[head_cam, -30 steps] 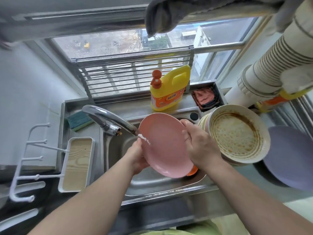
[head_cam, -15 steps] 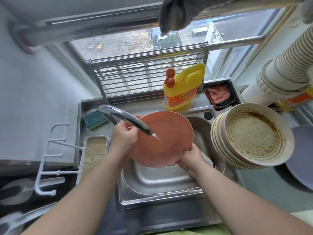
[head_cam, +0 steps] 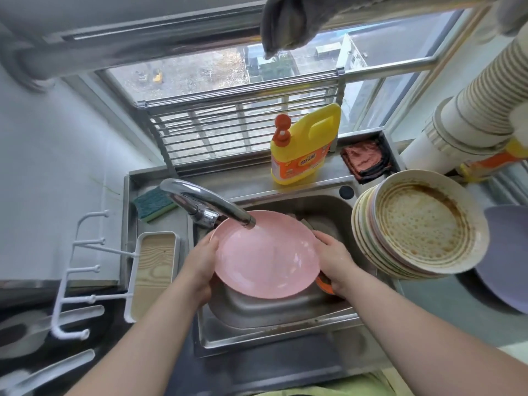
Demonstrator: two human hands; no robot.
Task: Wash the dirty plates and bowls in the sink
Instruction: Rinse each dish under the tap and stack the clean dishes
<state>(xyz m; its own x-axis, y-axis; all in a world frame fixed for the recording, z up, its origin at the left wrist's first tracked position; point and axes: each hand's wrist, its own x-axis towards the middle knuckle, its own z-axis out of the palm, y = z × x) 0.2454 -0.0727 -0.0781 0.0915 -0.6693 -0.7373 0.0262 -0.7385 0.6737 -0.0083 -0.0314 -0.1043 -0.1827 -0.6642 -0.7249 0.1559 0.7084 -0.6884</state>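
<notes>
A pink plate lies nearly flat over the steel sink, face up under the tap spout, and water runs onto its far edge. My left hand grips the plate's left rim. My right hand grips its right rim. An orange item shows below the plate at my right wrist. A stack of dirty plates, the top one stained brown, stands on the counter right of the sink.
A yellow detergent bottle stands behind the sink, with a red cloth beside it. A green sponge and a white tray lie on the left. A purple plate rests at far right. Stacked paper cups lean above.
The plate has dropped from a tilted hold to nearly flat under the spout. My left hand has moved down to its left rim, my right hand up to its right rim.
</notes>
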